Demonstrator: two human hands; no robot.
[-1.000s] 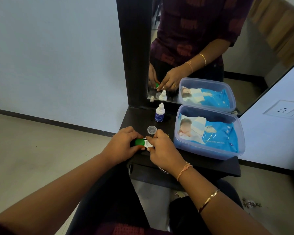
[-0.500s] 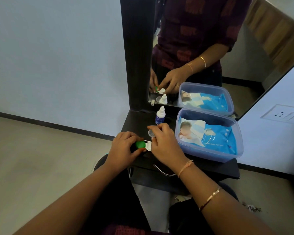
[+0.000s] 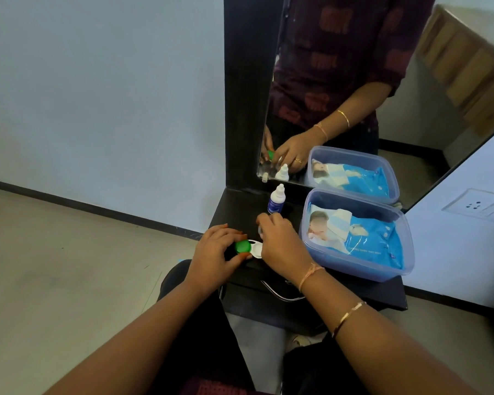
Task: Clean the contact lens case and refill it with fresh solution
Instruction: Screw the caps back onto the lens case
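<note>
The left hand (image 3: 214, 252) pinches the green-capped end of the white plastic contact lens case (image 3: 255, 250) on the dark bench (image 3: 234, 209). The right hand (image 3: 283, 243) curls beside the uncapped well; I cannot tell whether it holds anything. The small white solution bottle (image 3: 275, 199) stands apart, so rinsing and refilling seem left.

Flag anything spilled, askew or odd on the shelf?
Nothing stands out. The solution bottle stands upright, the lens case lies flat, gripped by the left hand, the wipes tub sits level, and no liquid shows on the shelf.
</note>
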